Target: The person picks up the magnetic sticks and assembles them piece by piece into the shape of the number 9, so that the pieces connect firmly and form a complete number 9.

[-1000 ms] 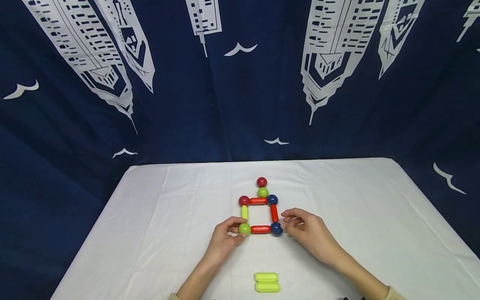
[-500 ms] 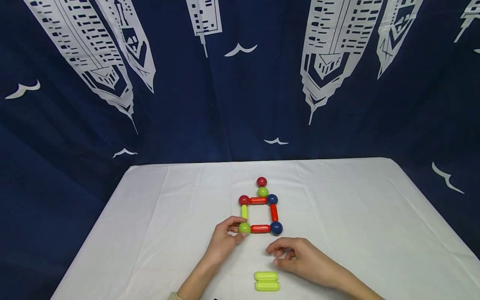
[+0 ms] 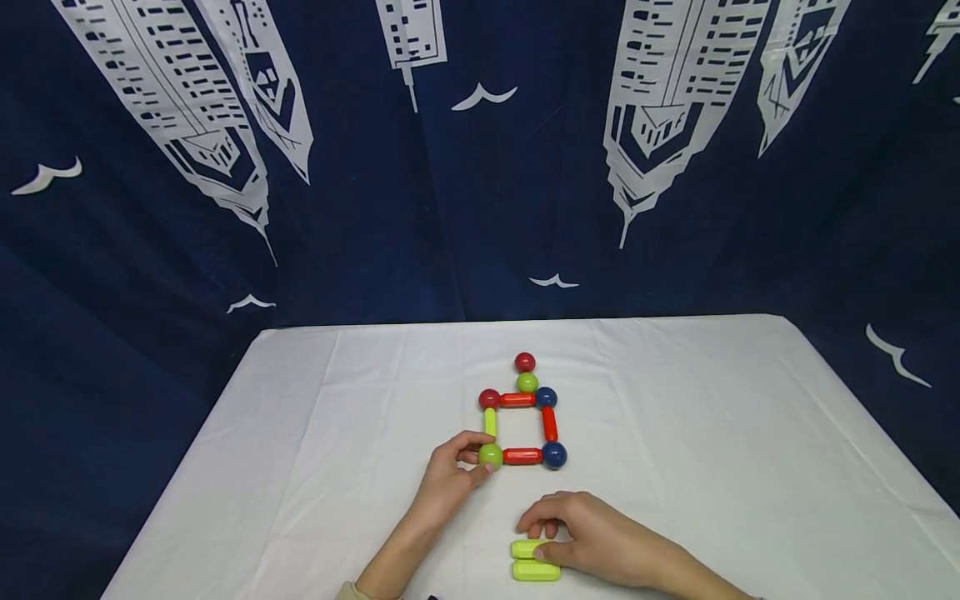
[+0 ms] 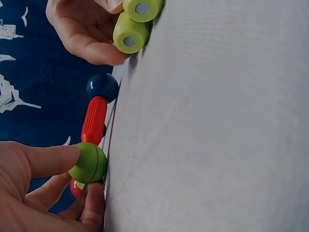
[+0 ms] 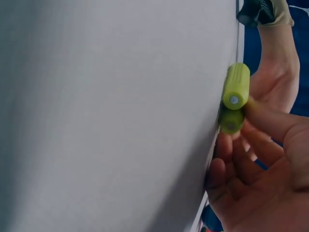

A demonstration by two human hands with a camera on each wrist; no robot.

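My left hand [image 3: 446,479] pinches the green ball [image 3: 491,455] at the near left corner of a square of magnetic rods and balls. Red rods [image 3: 522,456] and a green rod [image 3: 491,422] make its sides. A red ball [image 3: 490,399] and two blue balls [image 3: 554,455] sit at the other corners. My right hand [image 3: 592,537] is at two green magnetic rods lying side by side nearer me. Its thumb lies on the farther rod [image 4: 129,41], with the fingers curled along the far side. The nearer rod [image 3: 536,571] lies against it.
Beyond the square, a green ball [image 3: 527,382] touches its far side, with a red ball [image 3: 525,362] behind it. A white cloth covers the table [image 3: 360,400]. A dark blue curtain [image 3: 480,208] with white printed buildings hangs past its far edge.
My right hand has left the near right blue ball and come toward me, down to the green rods. The left hand keeps holding the green ball, and the square has stayed put.
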